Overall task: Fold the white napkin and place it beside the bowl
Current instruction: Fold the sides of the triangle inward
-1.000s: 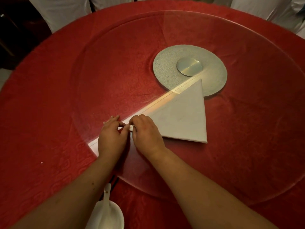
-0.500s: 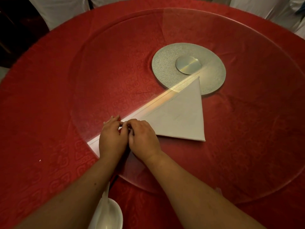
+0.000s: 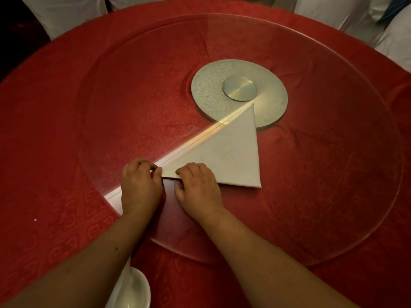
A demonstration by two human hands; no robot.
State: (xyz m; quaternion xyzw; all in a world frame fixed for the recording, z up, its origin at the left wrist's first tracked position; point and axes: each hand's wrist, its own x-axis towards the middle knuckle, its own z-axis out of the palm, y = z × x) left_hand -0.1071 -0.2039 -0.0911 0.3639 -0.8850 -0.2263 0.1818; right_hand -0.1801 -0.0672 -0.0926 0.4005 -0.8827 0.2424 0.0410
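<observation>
Head view. The white napkin [image 3: 226,156], folded into a triangle, lies flat on the glass turntable [image 3: 333,196] that covers the middle of the round bench with its red cloth [image 3: 44,174]. Its far tip overlaps the edge of the silver hub disc [image 3: 213,92] at the turntable's centre; a narrow folded band runs along its long left edge toward me and passes under my left hand [image 3: 141,187]. The lowest right corner of the triangle lies on the glass, apart from both hands.

My left grip is narrow: thumb and fingers are pinched on the band of the napkin just left of the triangle's near point. My right hand [image 3: 198,190] rests knuckles-up on that near point, its fingertips [image 3: 181,172] pressing the cloth down and its thumb lying along the napkin's lower edge; this grip is closed onto the napkin as well. The two hands sit just beside each other.

The white bowl [image 3: 133,290] stands at the near edge of the bench, partly hidden beneath my left forearm, well apart from the napkin.
</observation>
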